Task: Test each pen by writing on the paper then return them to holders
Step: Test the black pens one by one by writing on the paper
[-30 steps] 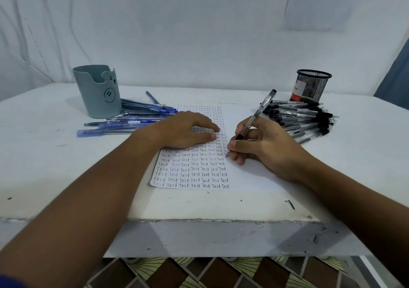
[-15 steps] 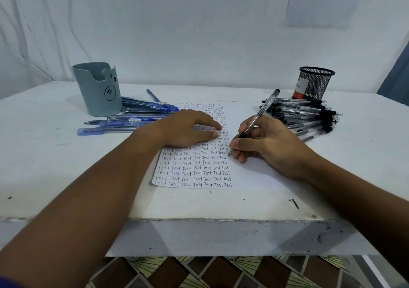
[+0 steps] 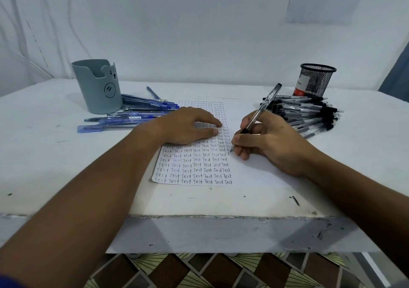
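Observation:
A white sheet of paper (image 3: 247, 172) lies mid-table, its left half filled with rows of the word "Test". My right hand (image 3: 267, 142) pinches a clear black-tipped pen (image 3: 263, 108), its tip touching the paper at the end of a row. My left hand (image 3: 188, 126) rests flat on the written part of the sheet. A grey-green bear-face holder (image 3: 97, 86) stands at the back left, with several blue pens (image 3: 137, 112) lying beside it. A black mesh holder (image 3: 315, 80) stands at the back right, behind a pile of black pens (image 3: 309, 115).
The white table (image 3: 44, 154) has a worn front edge (image 3: 221, 218) with dark marks. A pale wall rises behind it. Patterned floor tiles show below the edge.
The pen tip and my right hand have shifted slightly while writing at the row's end. My left hand has stayed on the paper.

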